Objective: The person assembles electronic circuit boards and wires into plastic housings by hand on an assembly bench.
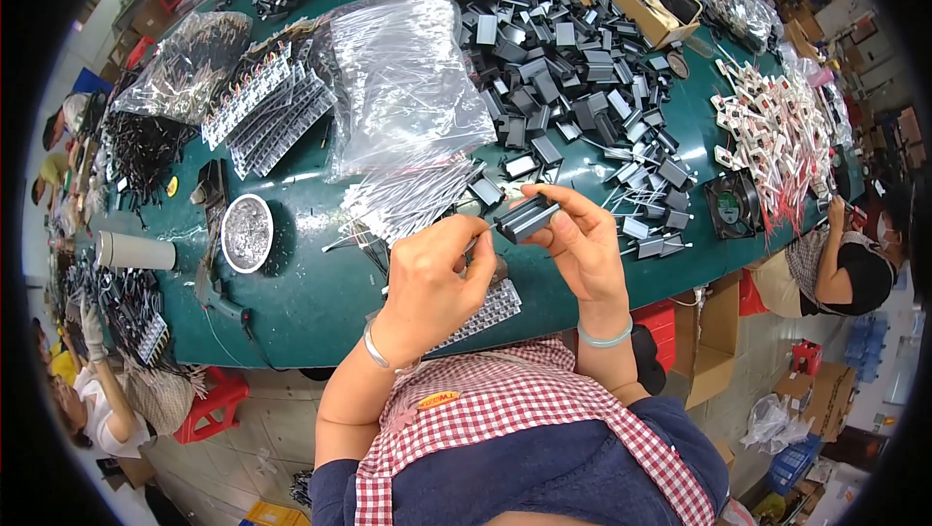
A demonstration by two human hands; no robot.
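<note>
My right hand (589,252) grips a small dark grey plastic housing (527,219) with an open channel, thumb and fingers at its right end. Just left of it, my left hand (432,279) is closed in a pinch close to the housing's left end; what its fingertips hold, if anything, is too small to name. Beyond my hands lies a bundle of white wires (403,198), partly inside a clear plastic bag (408,80). A sheet of small metal-coloured parts (485,315) lies partly hidden beneath my left hand.
A large pile of dark housings (553,70) spreads across the green table (291,317). At left are stacked circuit boards (277,109), a white bowl (248,233), a soldering iron (225,308) and a white bottle (136,251). White connectors with red wires (772,128) and a fan (733,206) lie right. Co-workers sit at both sides.
</note>
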